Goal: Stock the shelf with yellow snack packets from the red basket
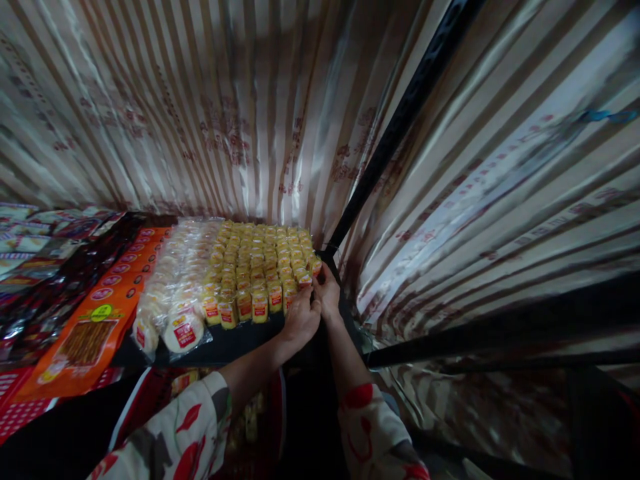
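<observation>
Both my hands meet at the right end of a block of small yellow packets [260, 263] with red labels, laid in rows on a dark table. My left hand [300, 320] and my right hand [327, 293] pinch one yellow packet [306, 280] at the block's near right corner. Both sleeves are pale with red leaf shapes.
Clear bags of round pale cakes [175, 293] lie left of the yellow block. Orange snack packs [100, 313] and dark wrapped packs [60, 273] lie further left. A striped plastic sheet [225, 107] walls the stall. A black pole [395, 127] rises at the table's right corner.
</observation>
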Tool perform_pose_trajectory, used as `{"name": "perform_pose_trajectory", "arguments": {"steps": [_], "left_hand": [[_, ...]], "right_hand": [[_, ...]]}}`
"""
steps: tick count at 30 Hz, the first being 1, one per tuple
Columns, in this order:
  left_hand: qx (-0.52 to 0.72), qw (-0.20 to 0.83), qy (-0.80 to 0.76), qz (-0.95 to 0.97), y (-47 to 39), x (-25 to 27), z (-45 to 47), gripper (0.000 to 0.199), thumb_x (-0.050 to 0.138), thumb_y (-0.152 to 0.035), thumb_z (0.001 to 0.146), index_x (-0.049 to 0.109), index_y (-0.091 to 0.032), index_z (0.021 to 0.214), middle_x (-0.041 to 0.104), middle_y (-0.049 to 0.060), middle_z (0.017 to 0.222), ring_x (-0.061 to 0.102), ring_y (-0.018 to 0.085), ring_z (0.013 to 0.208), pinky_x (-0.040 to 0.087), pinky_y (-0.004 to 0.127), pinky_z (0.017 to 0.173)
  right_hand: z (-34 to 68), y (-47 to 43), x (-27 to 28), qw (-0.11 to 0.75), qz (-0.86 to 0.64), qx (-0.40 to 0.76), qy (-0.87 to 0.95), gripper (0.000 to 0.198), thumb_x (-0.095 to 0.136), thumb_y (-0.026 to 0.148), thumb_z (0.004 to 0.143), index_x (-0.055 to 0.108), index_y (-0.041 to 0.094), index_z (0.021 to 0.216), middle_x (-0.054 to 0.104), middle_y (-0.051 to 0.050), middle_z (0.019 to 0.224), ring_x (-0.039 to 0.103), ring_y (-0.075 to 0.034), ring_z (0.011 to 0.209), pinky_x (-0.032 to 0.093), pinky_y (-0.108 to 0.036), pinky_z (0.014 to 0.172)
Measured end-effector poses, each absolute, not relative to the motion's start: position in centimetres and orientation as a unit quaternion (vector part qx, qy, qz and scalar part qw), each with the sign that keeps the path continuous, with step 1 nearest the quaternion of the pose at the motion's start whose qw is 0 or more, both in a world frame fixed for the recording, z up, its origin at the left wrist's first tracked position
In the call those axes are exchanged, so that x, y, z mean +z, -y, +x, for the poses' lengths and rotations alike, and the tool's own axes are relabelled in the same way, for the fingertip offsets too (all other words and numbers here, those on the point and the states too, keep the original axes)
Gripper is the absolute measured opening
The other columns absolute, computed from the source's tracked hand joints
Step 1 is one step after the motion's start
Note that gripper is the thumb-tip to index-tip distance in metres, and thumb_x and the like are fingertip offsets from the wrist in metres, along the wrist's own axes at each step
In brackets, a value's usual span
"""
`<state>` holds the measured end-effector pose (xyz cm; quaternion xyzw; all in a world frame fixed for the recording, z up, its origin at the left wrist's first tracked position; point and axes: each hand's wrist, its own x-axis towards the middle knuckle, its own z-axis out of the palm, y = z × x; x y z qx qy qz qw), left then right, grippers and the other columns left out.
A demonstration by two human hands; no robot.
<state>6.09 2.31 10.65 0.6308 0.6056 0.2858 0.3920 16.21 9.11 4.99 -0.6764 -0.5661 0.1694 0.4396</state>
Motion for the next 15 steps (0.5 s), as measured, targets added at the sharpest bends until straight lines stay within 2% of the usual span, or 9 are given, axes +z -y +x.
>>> {"name": "perform_pose_trajectory", "arguments": {"steps": [4, 9, 12, 15], "left_hand": [[0.289, 0.393, -0.604, 0.63, -2.3, 10.6, 6.0, 0.046, 0.043, -0.016, 0.082, 0.047, -0.01, 0.127, 0.05, 0.012, 0.132, 0.045, 0.02, 0.124, 0.029, 0.033, 0.108], [0.301, 0.378, -0.604, 0.634, -2.5, 10.2, 6.1, 0.044, 0.045, -0.013, 0.08, 0.051, -0.01, 0.123, 0.053, 0.012, 0.129, 0.047, 0.02, 0.121, 0.031, 0.033, 0.107], [0.309, 0.378, -0.593, 0.64, -2.5, 10.2, 6.1, 0.042, 0.044, -0.011, 0.078, 0.054, -0.01, 0.12, 0.057, 0.012, 0.125, 0.05, 0.02, 0.118, 0.034, 0.032, 0.104], [0.304, 0.386, -0.587, 0.643, -2.5, 10.2, 6.1, 0.042, 0.042, -0.01, 0.078, 0.054, -0.008, 0.118, 0.058, 0.014, 0.121, 0.053, 0.02, 0.113, 0.037, 0.031, 0.102]], "right_hand": [[16.2, -8.9, 5.0, 0.421, -0.67, 0.168, 0.588, 0.048, 0.042, 0.039, 0.085, 0.048, 0.018, 0.128, 0.062, -0.009, 0.114, 0.058, -0.021, 0.102, 0.044, -0.033, 0.089], [15.9, -8.7, 5.0, 0.347, -0.744, 0.122, 0.558, 0.047, 0.039, 0.039, 0.086, 0.053, 0.015, 0.124, 0.063, -0.014, 0.109, 0.053, -0.025, 0.107, 0.042, -0.035, 0.089], [15.4, -8.7, 4.9, 0.356, -0.74, 0.136, 0.554, 0.047, 0.036, 0.039, 0.087, 0.055, 0.015, 0.123, 0.061, -0.013, 0.114, 0.052, -0.024, 0.109, 0.042, -0.033, 0.09], [15.1, -8.6, 4.9, 0.373, -0.731, 0.172, 0.546, 0.047, 0.034, 0.04, 0.088, 0.054, 0.016, 0.123, 0.062, -0.011, 0.115, 0.057, -0.021, 0.103, 0.043, -0.031, 0.088]]}}
